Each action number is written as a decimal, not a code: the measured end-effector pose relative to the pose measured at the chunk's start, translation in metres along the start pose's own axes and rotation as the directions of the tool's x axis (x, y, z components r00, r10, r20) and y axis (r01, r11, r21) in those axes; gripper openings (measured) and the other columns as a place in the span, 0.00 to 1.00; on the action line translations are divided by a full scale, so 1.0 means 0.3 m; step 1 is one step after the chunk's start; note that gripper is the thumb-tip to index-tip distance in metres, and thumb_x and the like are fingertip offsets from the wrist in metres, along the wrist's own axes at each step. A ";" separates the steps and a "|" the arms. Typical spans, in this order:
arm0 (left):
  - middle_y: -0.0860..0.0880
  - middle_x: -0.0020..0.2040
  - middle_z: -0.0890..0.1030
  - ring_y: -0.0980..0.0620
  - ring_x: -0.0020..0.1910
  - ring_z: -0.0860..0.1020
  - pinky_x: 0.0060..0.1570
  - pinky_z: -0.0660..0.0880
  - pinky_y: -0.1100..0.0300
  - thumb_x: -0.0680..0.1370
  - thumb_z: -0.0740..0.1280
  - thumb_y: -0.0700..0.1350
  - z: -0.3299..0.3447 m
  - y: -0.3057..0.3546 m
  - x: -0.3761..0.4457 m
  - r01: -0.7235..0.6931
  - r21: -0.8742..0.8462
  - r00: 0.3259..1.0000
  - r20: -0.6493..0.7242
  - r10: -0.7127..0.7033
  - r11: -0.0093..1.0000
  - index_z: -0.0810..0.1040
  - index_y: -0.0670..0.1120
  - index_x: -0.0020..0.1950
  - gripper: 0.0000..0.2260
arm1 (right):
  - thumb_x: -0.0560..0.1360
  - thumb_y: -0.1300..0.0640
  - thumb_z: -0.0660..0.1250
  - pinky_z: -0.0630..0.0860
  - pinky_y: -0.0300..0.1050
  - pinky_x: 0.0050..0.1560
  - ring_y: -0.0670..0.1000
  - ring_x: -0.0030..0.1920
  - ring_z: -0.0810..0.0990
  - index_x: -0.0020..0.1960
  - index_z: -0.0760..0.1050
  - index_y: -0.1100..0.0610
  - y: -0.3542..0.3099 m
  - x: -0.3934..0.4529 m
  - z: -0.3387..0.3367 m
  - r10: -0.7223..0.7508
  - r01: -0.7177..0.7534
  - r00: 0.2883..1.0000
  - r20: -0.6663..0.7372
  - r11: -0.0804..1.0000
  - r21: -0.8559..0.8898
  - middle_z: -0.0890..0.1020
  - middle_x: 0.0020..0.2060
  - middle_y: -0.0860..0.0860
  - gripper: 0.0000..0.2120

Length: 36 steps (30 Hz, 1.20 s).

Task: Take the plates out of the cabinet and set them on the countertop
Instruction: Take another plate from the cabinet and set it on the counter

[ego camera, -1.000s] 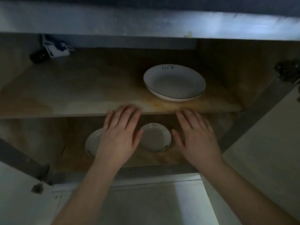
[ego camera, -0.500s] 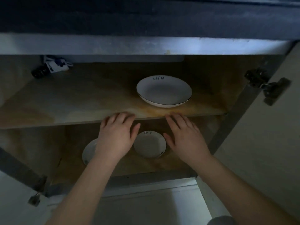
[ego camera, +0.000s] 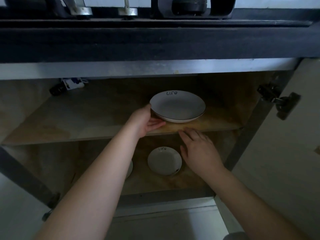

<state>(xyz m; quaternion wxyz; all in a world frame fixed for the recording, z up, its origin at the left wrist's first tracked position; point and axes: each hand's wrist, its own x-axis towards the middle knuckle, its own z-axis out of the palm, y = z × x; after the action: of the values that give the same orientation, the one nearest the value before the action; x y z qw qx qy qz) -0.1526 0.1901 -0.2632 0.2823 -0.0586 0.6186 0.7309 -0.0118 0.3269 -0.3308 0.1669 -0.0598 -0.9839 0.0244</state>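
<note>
A large white plate marked "Life" sits on the upper shelf of the open cabinet. My left hand grips its left rim, thumb on top and fingers underneath. My right hand hovers flat with fingers apart just below the shelf's front edge, holding nothing. Beneath it, on the lower shelf, lies a small white plate. Another white plate to its left is mostly hidden behind my left forearm. The dark countertop runs above the cabinet.
The right cabinet door stands open with a metal hinge sticking out. A small dark object and a white packet lie at the back left of the upper shelf. A black appliance stands on the countertop.
My left hand rose from below the shelf edge and took hold of the large plate's left rim. My right hand stayed low by the shelf edge. The view tilted up, showing the countertop.
</note>
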 end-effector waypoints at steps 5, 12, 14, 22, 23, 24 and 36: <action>0.40 0.52 0.81 0.48 0.42 0.83 0.26 0.79 0.62 0.82 0.63 0.44 0.020 0.019 0.030 0.029 0.152 0.999 -0.041 -0.023 0.988 0.71 0.43 0.68 0.15 | 0.80 0.55 0.58 0.61 0.49 0.71 0.53 0.71 0.65 0.75 0.63 0.52 -0.005 0.003 0.001 0.020 -0.020 1.000 0.014 0.999 0.031 0.69 0.72 0.52 0.24; 0.41 0.57 0.78 0.48 0.45 0.82 0.26 0.80 0.60 0.81 0.64 0.39 0.010 0.042 0.036 -0.005 0.249 0.997 -0.077 0.025 0.969 0.70 0.43 0.69 0.16 | 0.80 0.58 0.59 0.66 0.44 0.65 0.52 0.66 0.71 0.72 0.68 0.52 0.030 0.013 -0.026 0.071 -0.072 0.997 0.016 0.959 0.275 0.73 0.67 0.51 0.20; 0.41 0.58 0.78 0.47 0.46 0.82 0.26 0.80 0.60 0.80 0.64 0.39 -0.003 0.040 0.032 -0.009 0.239 0.996 -0.082 0.030 0.971 0.71 0.43 0.69 0.16 | 0.80 0.58 0.59 0.68 0.39 0.57 0.48 0.59 0.73 0.68 0.71 0.51 0.043 0.013 -0.042 0.213 -0.187 0.977 0.000 0.856 0.482 0.75 0.63 0.49 0.17; 0.40 0.61 0.76 0.46 0.46 0.81 0.26 0.80 0.60 0.80 0.65 0.38 -0.068 0.026 0.005 -0.009 0.194 0.994 -0.105 0.029 0.981 0.74 0.43 0.60 0.09 | 0.80 0.51 0.60 0.73 0.39 0.46 0.43 0.50 0.77 0.64 0.73 0.47 0.082 0.046 -0.091 0.524 -0.417 0.835 0.168 0.402 0.815 0.78 0.50 0.41 0.13; 0.40 0.60 0.77 0.46 0.46 0.81 0.26 0.79 0.60 0.79 0.66 0.38 -0.082 0.023 0.000 -0.006 0.189 0.992 -0.119 0.029 0.982 0.74 0.44 0.57 0.07 | 0.80 0.52 0.60 0.75 0.43 0.51 0.46 0.52 0.78 0.62 0.74 0.47 0.081 0.055 -0.097 0.540 -0.436 0.812 0.223 0.307 0.846 0.79 0.52 0.44 0.12; 0.41 0.58 0.77 0.46 0.45 0.81 0.25 0.79 0.60 0.79 0.66 0.38 -0.100 0.020 -0.004 -0.011 0.183 0.990 -0.136 0.036 0.983 0.74 0.44 0.55 0.06 | 0.80 0.53 0.60 0.76 0.47 0.57 0.48 0.55 0.78 0.60 0.75 0.48 0.079 0.065 -0.103 0.548 -0.449 0.787 0.283 0.195 0.872 0.80 0.54 0.47 0.10; 0.39 0.51 0.81 0.44 0.42 0.83 0.29 0.82 0.56 0.77 0.64 0.30 -0.252 -0.004 -0.077 -0.124 0.200 0.979 -0.133 0.152 0.972 0.77 0.38 0.51 0.07 | 0.82 0.59 0.56 0.77 0.43 0.47 0.51 0.51 0.77 0.61 0.72 0.57 0.005 0.121 -0.166 0.434 -0.423 0.740 0.514 -0.294 0.857 0.75 0.57 0.53 0.10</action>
<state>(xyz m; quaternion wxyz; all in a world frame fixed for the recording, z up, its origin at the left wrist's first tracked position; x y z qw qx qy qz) -0.1528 0.1115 -0.2714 0.1884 -0.0419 0.7073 0.6800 -0.0292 0.3343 -0.2722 0.1369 -0.2704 -0.5446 0.7820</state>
